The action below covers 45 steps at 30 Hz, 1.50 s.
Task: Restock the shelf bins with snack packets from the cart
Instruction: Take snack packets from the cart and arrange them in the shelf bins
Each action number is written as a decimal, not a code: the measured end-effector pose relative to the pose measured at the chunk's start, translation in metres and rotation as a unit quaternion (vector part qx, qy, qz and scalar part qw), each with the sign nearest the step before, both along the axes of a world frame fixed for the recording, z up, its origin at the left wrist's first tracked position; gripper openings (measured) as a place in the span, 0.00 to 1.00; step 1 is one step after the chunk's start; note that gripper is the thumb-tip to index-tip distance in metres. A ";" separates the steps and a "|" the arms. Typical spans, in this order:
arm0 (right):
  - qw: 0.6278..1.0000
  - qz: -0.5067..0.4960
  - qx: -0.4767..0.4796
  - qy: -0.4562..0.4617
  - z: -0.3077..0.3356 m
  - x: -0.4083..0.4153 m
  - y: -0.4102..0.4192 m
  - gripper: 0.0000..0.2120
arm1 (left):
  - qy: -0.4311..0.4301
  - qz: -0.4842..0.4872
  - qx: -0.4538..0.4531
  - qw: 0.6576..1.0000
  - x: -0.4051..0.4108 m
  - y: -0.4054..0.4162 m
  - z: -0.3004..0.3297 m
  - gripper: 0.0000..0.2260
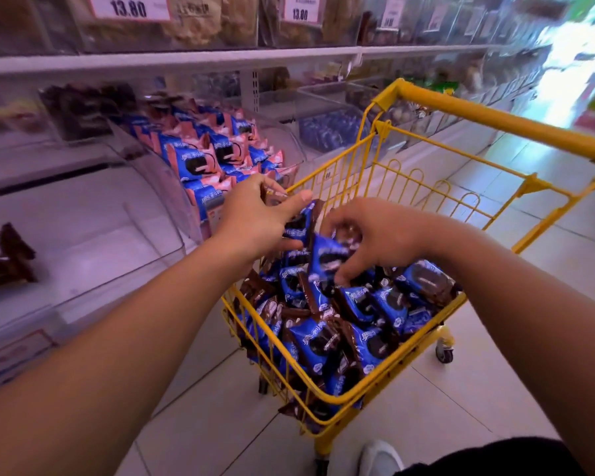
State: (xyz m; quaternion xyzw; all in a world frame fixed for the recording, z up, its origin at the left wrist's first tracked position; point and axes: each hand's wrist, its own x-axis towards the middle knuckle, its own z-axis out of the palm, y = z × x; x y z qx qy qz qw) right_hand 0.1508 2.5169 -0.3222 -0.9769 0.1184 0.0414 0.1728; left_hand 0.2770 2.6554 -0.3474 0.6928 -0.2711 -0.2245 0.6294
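My left hand [261, 214] pinches a blue-and-brown snack packet [301, 219] between thumb and curled fingers, while my right hand [375, 235] curls its fingers round another blue packet [327, 259] lifted off the heap; both packets show a dark sandwich biscuit and white lettering too blurred to read. Below them the yellow wire cart [409, 341] is piled with the same packets, standing just beside the clear shelf bin [172, 173] of blue-and-pink packets. Above, white price cards [128, 6] read 13.80.
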 end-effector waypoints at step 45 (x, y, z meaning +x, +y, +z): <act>0.939 -0.001 0.304 -0.161 0.009 0.015 0.036 0.36 | -0.065 -0.125 0.033 0.989 0.009 0.056 0.011 0.30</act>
